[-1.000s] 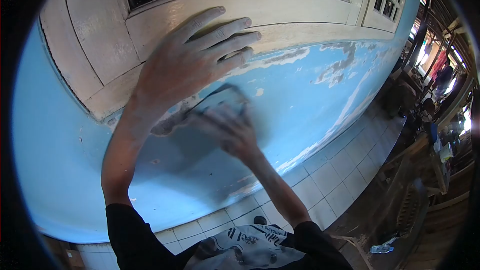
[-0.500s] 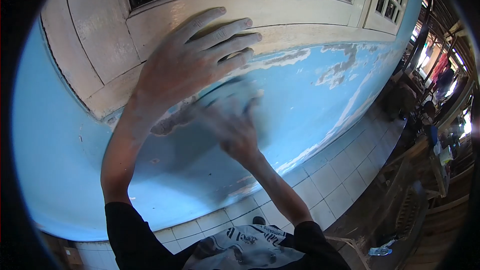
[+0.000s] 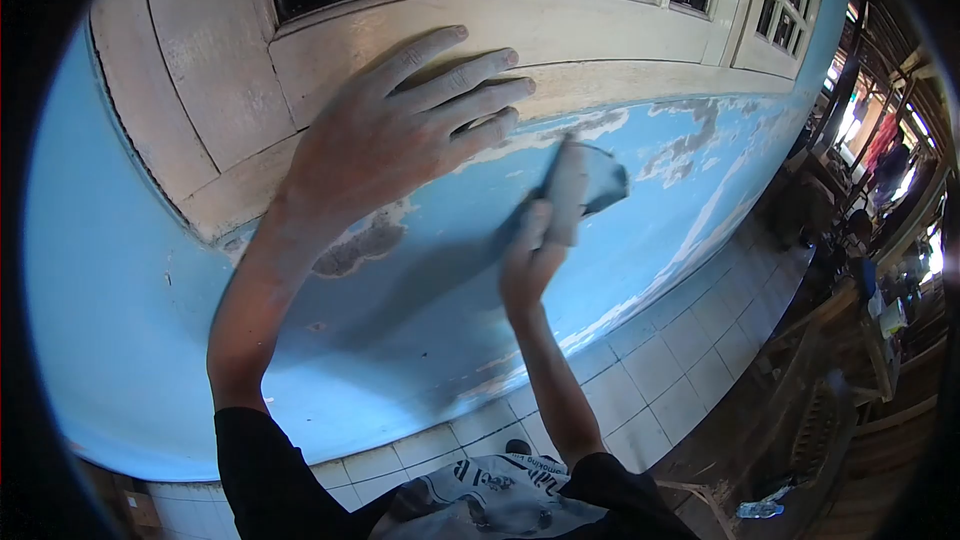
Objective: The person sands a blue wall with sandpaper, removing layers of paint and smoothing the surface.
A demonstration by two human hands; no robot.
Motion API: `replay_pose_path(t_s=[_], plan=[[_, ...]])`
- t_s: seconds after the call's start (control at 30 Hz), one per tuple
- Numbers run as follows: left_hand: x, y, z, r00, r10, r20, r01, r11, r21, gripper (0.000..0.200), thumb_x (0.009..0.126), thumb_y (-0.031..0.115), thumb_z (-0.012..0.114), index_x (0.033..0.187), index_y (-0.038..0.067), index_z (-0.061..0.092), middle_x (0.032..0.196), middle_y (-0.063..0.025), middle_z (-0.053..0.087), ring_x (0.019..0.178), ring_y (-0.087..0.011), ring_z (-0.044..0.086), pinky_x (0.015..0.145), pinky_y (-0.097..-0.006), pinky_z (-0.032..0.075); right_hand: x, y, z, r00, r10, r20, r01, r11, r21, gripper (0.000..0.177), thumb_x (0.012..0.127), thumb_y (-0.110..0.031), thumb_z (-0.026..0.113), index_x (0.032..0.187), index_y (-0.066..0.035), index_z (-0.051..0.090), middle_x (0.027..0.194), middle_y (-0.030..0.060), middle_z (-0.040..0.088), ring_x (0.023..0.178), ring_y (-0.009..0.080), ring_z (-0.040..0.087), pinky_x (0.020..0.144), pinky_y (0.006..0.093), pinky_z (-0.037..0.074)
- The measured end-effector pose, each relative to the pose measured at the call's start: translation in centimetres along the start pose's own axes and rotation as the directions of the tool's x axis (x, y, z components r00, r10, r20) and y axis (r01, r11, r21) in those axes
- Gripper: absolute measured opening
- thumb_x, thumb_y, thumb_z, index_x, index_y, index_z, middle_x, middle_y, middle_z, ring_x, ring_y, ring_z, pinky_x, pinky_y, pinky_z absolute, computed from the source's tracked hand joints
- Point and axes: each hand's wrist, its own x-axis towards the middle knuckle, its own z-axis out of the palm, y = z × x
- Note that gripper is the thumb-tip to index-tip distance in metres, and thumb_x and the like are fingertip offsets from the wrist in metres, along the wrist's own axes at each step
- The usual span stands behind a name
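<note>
My left hand [image 3: 400, 135], coated in pale dust, rests with its fingers spread on the lower part of the cream window frame [image 3: 620, 35]. Below it, the light blue wall [image 3: 470, 230] shows worn grey and white patches. My right hand [image 3: 540, 250], somewhat blurred, is closed on a sheet of grey sandpaper [image 3: 607, 183] at the wall, just under the frame's edge. Part of the sheet curls out past the fingers, and the hand hides the rest. A bare grey patch [image 3: 365, 243] lies under my left wrist.
White floor tiles [image 3: 630, 390] run along the wall's foot. On the right stand wooden structures [image 3: 860, 330] with assorted objects, and a plastic bottle [image 3: 760, 510] lies at the lower right. A small cardboard box [image 3: 142, 510] sits at the lower left.
My right hand has swept right and slightly up along the wall with the sandpaper. My left hand stays on the frame; the view has shifted slightly.
</note>
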Motion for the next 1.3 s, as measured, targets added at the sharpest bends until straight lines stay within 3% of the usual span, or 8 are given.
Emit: replay_pose_path(t_s=[0.17, 0.3, 0.43, 0.77, 0.83, 0.97, 1.1, 1.3], plan=[[-0.3, 0.0, 0.1, 1.0, 0.026, 0.017, -0.026, 1.0, 0.013, 0.032, 0.08, 0.028, 0.056, 0.111, 0.025, 0.063, 0.133, 0.0125, 0.051, 0.128, -0.0073, 0.041, 0.114, -0.0333, 0.028, -2.5, 3.1, -1.3, 0.767, -0.435, 0.472, 0.493, 0.87, 0.001, 0.035, 0.097, -0.017, 0.039, 0.124, -0.003, 0.057, 0.137, 0.0182, 0.048, 0.134, 0.0363, 0.035, 0.107, 0.0654, 0.012], [0.0, -0.1, 0.0, 1.0, 0.002, 0.001, -0.002, 1.0, -0.012, 0.032, 0.08, 0.029, 0.056, 0.112, 0.026, 0.062, 0.133, 0.0128, 0.051, 0.129, -0.007, 0.041, 0.115, -0.0334, 0.028, 2.2, -1.2, -1.3, 0.998, 0.001, -0.062, 0.004, 0.997, 0.074, 0.036, 0.096, -0.012, 0.037, 0.125, -0.01, 0.058, 0.139, 0.0095, 0.048, 0.133, 0.0336, 0.039, 0.105, 0.0686, 0.014], [-0.3, 0.0, 0.1, 0.999, 0.016, 0.033, -0.017, 1.0, 0.021, 0.033, 0.081, 0.03, 0.056, 0.113, 0.027, 0.062, 0.134, 0.0129, 0.05, 0.129, -0.0065, 0.04, 0.116, -0.0333, 0.026, -1.5, 1.2, -1.9, 0.786, -0.401, 0.471, 0.551, 0.8, -0.239, 0.037, 0.094, -0.007, 0.038, 0.126, 0.004, 0.053, 0.134, 0.0206, 0.05, 0.133, 0.0431, 0.034, 0.11, 0.0541, 0.022], [-0.2, 0.0, 0.2, 1.0, 0.001, 0.016, -0.002, 1.0, 0.016, 0.033, 0.08, 0.03, 0.058, 0.113, 0.028, 0.062, 0.134, 0.014, 0.05, 0.13, -0.006, 0.039, 0.116, -0.0326, 0.026, -0.6, 1.5, -1.4, 0.827, -0.467, 0.312, 0.549, 0.793, -0.266, 0.039, 0.093, -0.006, 0.038, 0.129, 0.001, 0.052, 0.137, 0.0184, 0.048, 0.136, 0.0383, 0.032, 0.111, 0.0569, 0.015], [-0.3, 0.1, 0.4, 1.0, -0.001, 0.011, 0.001, 1.0, 0.01, 0.033, 0.08, 0.03, 0.058, 0.113, 0.028, 0.062, 0.133, 0.0141, 0.051, 0.13, -0.0059, 0.039, 0.116, -0.0325, 0.026, -0.2, 0.1, -1.0, 0.995, 0.066, -0.079, -0.073, 0.994, -0.084, 0.041, 0.089, -0.005, 0.042, 0.127, -0.004, 0.055, 0.135, 0.0176, 0.05, 0.134, 0.037, 0.035, 0.11, 0.0618, 0.014], [-0.3, 0.1, 0.0, 1.0, 0.005, 0.017, -0.005, 1.0, 0.01, 0.033, 0.08, 0.031, 0.059, 0.113, 0.029, 0.062, 0.134, 0.0145, 0.05, 0.13, -0.0059, 0.039, 0.116, -0.0322, 0.026, -4.0, 2.2, -1.2, 0.753, -0.485, 0.446, 0.581, 0.807, -0.104, 0.042, 0.091, -0.004, 0.042, 0.132, 0.002, 0.048, 0.138, 0.0191, 0.047, 0.134, 0.0417, 0.034, 0.111, 0.0579, 0.011], [-0.2, 0.0, 0.0, 1.0, 0.007, 0.03, -0.008, 0.999, 0.038, 0.033, 0.08, 0.031, 0.059, 0.113, 0.03, 0.062, 0.134, 0.0147, 0.05, 0.13, -0.0057, 0.039, 0.116, -0.032, 0.026, 0.1, -0.3, -2.1, 0.998, -0.005, 0.067, 0.025, 0.95, -0.311, 0.039, 0.088, 0.0, 0.046, 0.126, 0.001, 0.054, 0.134, 0.0166, 0.052, 0.13, 0.036, 0.042, 0.108, 0.0572, 0.025], [-0.2, 0.2, 0.0, 1.0, 0.009, -0.006, -0.009, 0.999, 0.031, 0.031, 0.079, 0.03, 0.06, 0.109, 0.029, 0.063, 0.133, 0.0148, 0.051, 0.129, -0.005, 0.04, 0.116, -0.0314, 0.026, -2.7, 2.9, -1.6, 0.785, -0.395, 0.478, 0.44, 0.898, 0.018, 0.04, 0.091, -0.004, 0.043, 0.13, 0.006, 0.048, 0.135, 0.0204, 0.049, 0.124, 0.0396, 0.046, 0.109, 0.048, 0.028]])
